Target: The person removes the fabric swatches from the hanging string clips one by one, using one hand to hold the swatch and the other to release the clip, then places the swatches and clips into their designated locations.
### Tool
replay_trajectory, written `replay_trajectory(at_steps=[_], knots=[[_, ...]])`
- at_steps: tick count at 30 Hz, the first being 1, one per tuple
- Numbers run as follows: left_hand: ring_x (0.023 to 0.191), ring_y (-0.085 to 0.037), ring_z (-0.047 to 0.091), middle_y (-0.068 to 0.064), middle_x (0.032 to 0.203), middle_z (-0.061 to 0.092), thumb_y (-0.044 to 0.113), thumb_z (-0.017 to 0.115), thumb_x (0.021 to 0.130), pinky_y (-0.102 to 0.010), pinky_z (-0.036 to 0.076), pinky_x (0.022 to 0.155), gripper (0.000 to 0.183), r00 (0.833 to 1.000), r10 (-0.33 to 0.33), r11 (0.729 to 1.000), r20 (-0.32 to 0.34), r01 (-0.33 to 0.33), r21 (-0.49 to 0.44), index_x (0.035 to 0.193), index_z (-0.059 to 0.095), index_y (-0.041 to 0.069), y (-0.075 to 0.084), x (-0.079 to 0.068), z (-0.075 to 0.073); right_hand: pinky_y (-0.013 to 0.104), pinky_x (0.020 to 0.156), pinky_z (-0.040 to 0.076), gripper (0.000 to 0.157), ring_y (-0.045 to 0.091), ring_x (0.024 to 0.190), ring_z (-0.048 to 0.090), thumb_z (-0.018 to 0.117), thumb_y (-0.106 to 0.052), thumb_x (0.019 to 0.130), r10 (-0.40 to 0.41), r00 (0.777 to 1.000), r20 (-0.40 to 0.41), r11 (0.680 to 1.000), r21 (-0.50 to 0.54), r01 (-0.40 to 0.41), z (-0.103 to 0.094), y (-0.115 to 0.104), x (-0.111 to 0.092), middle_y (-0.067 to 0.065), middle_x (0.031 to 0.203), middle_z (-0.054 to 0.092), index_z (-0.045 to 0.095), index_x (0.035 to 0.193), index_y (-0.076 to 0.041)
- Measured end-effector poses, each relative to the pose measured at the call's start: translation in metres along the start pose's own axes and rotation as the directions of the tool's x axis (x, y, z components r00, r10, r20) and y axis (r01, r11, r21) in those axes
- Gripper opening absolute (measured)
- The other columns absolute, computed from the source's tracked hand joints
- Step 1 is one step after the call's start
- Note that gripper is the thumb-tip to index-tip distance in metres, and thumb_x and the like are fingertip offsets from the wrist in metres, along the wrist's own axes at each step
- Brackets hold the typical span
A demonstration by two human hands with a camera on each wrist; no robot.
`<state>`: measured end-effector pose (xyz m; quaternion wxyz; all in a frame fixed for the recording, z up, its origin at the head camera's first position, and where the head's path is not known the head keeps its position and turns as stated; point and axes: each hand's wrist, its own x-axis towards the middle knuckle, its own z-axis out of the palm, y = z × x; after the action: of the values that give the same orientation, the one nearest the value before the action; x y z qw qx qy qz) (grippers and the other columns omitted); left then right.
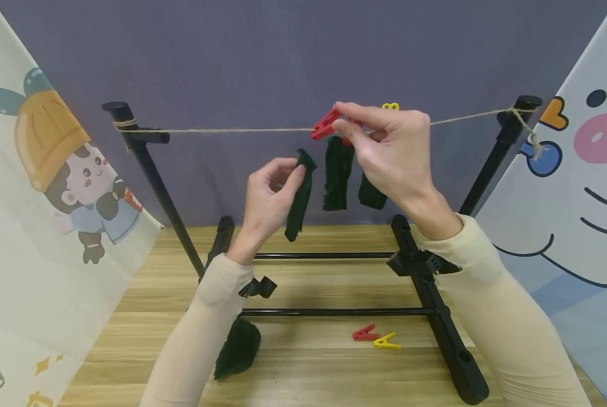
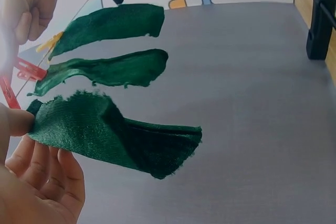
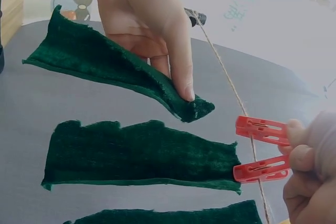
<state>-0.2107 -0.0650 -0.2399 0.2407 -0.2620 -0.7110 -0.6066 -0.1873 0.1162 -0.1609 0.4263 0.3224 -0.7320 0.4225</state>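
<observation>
My left hand (image 1: 267,198) pinches the top corner of a dark green cloth strip (image 1: 299,206), which hangs below the twine line (image 1: 232,131). Up at the twine, my right hand (image 1: 397,150) pinches a red clothespin (image 1: 325,125) by its handle end; its jaws reach the line. In the right wrist view, a second red clothespin (image 3: 261,168) fastens another green strip (image 3: 142,153) to the twine, close beside my right fingers. A third green strip (image 1: 371,192), with a yellow clothespin (image 1: 391,105) above it, is partly hidden behind my right hand.
The twine runs between two black posts (image 1: 155,181) of a stand with black crossbars (image 1: 334,312). On the wooden table lie a red clothespin (image 1: 365,333), a yellow clothespin (image 1: 387,341) and a green cloth (image 1: 239,347), partly behind my left sleeve. Cartoon-printed panels flank both sides.
</observation>
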Motion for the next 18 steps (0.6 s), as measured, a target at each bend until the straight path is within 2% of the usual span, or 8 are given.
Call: replay_trajectory(at_steps=[5,10,13,16,18], knots=[[0.073,-0.024,0.062,-0.017,0.087,0.067,0.009,0.060,0.094,-0.036,0.051,0.065,0.016,1.000,0.018,1.000,0.005,-0.019,0.012,0.101,0.067,-0.005,0.002,-0.003,0.001,0.016,0.055,0.049,0.021,0.008,0.066,0.066,0.074,-0.007,0.084,-0.077,0.996,-0.044,0.997,0.013,0.078,0.003,0.017,-0.001,0.009,0.091,0.073,0.073,0.104,0.000],[0.073,-0.023,0.061,-0.017,0.087,0.067,0.008,0.061,0.094,-0.033,0.051,0.065,0.016,1.000,0.009,1.000,0.001,-0.009,0.009,0.101,0.067,-0.005,0.002,-0.005,-0.001,0.014,0.045,0.039,0.022,0.006,0.058,0.062,0.073,-0.009,0.085,-0.135,0.987,-0.088,0.991,0.012,0.137,0.003,0.032,-0.001,0.009,0.093,0.073,0.073,0.105,-0.001],[0.071,-0.024,0.061,-0.016,0.087,0.067,0.008,0.060,0.094,-0.032,0.051,0.064,0.016,1.000,0.000,1.000,-0.001,0.000,0.007,0.102,0.066,-0.005,0.002,-0.006,-0.003,0.015,0.042,0.035,0.022,0.004,0.050,0.055,0.073,-0.009,0.085,-0.137,0.986,-0.093,0.990,0.018,0.139,0.002,0.031,-0.001,0.009,0.095,0.073,0.073,0.106,0.000],[0.071,-0.024,0.062,-0.016,0.088,0.067,0.008,0.060,0.094,-0.031,0.051,0.063,0.016,1.000,0.003,1.000,-0.002,-0.003,0.009,0.102,0.066,-0.005,0.002,-0.007,-0.004,0.015,0.045,0.040,0.022,0.009,0.052,0.059,0.073,-0.008,0.085,-0.117,0.990,-0.084,0.992,0.030,0.120,0.002,0.023,-0.003,0.011,0.094,0.073,0.072,0.105,0.002],[0.073,-0.022,0.061,-0.016,0.089,0.067,0.008,0.059,0.095,-0.030,0.050,0.064,0.016,1.000,0.008,1.000,-0.004,-0.008,0.016,0.102,0.066,-0.005,0.002,-0.007,-0.006,0.015,0.048,0.043,0.022,0.013,0.056,0.063,0.073,-0.006,0.084,-0.065,0.994,-0.085,0.996,0.052,0.070,0.002,0.014,-0.004,0.011,0.093,0.073,0.072,0.105,0.002]])
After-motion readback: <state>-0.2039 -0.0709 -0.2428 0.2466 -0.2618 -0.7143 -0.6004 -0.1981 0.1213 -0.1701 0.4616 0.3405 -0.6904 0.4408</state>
